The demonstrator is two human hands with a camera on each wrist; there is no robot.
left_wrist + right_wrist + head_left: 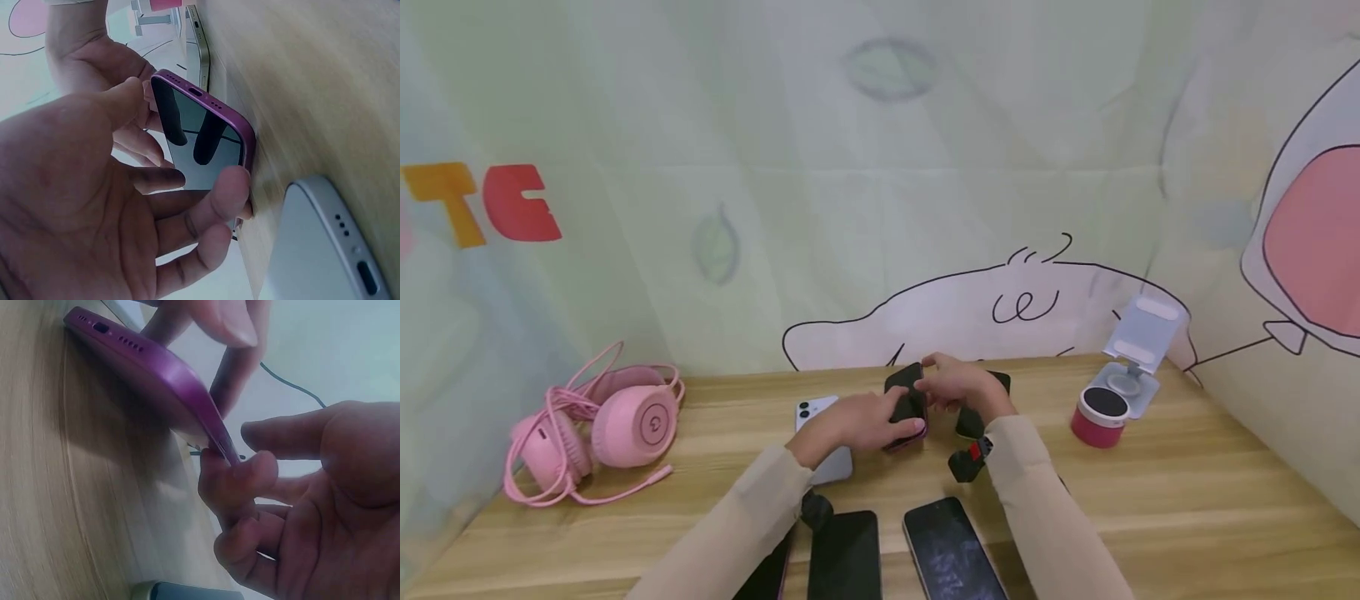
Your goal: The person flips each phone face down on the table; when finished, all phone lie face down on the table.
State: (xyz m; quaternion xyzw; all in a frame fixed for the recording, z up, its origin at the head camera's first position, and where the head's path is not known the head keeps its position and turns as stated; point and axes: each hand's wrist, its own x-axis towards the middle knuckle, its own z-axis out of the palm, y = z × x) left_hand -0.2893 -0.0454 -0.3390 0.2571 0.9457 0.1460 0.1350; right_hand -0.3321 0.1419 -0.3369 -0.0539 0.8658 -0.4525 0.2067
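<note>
Purple-edged phone [906, 406] tilts off the wooden table [1187, 492], both hands' fingers [219, 200] pinching its ends

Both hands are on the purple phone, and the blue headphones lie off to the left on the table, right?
Not quite: the headphones are pink, as the head view shows. Both the left hand and right hand do hold the purple phone, and the headphones lie left on the table.

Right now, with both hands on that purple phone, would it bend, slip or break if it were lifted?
The purple phone looks stiff: a flat slab with a hard rim, tilted up off the table. Its glossy screen and smooth rounded edges may be slippery. The left hand and right hand grip it by the edges; the glass is probably fragile if dropped.
</note>
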